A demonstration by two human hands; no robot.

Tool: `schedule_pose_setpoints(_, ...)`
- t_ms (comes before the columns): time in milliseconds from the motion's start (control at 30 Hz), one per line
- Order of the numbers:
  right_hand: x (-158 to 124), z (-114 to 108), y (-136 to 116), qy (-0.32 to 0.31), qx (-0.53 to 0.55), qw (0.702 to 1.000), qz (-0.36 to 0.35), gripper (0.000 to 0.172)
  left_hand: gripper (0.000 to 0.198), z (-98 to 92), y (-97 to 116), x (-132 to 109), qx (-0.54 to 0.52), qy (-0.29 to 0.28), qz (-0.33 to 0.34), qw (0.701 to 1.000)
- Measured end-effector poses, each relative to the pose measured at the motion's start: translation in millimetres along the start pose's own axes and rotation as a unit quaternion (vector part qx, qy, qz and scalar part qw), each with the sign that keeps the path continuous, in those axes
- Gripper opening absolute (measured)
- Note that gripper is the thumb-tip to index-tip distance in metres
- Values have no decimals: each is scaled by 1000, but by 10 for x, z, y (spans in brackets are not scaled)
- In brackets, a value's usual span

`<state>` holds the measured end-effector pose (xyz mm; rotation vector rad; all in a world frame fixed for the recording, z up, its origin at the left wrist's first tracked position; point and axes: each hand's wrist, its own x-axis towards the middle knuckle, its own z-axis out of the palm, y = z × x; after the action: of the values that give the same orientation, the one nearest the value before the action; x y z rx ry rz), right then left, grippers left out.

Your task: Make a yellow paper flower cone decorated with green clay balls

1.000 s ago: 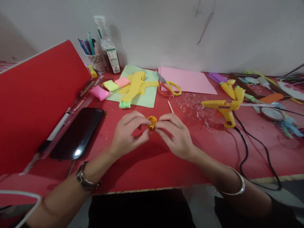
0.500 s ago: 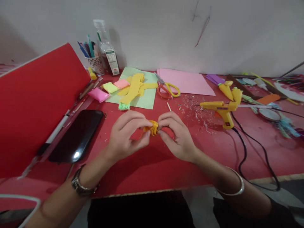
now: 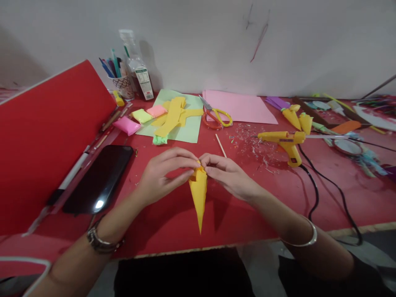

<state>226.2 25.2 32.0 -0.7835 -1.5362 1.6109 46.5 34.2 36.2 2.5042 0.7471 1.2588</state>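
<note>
A yellow paper cone [image 3: 199,196] hangs between my hands, its point aimed down toward the table's front edge. My left hand [image 3: 167,173] pinches the wide top of the cone from the left, thumb and fingers closed on the rim. From the right, my right hand [image 3: 227,173] grips the same rim with its fingertips. The paper at the top looks folded or ruffled, and the fingertips partly cover it. A thin pale stick [image 3: 220,145] lies just beyond my right hand.
Ahead lie scissors [image 3: 217,116], yellow paper strips [image 3: 175,117], green paper [image 3: 193,131] and pink sheets [image 3: 244,106]. A yellow glue gun [image 3: 286,142] with its black cord [image 3: 331,187] is at right. At left are a phone [image 3: 100,179] and a red board [image 3: 52,144].
The yellow paper has tipped from end-on to point-down, so the cone's length now shows. Both hands have turned with it and their fingertips have come closer together. The view shifted slightly.
</note>
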Motion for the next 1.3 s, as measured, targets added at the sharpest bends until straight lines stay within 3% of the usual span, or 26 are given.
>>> schedule_pose_setpoints(233,1,20,32,13,131,988,77,11,10,4,-17,-31,32,10,23,999)
schedule_pose_setpoints(467,7,23,60,4,172,979,112,6,9,-13,-52,-30,48,-15,29,998)
schedule_pose_setpoints(833,23,-11,114,-3,219,963,156,7,10,-23,-106,-106,153,-12,95,984)
schedule_pose_setpoints(967,28,-7,115,-1,210,964,161,7,8,0,-110,-90,147,-18,72,986)
schedule_pose_setpoints(1300,29,-20,109,6,217,956,199,5,6,3,-138,-68,38,-98,-1,994)
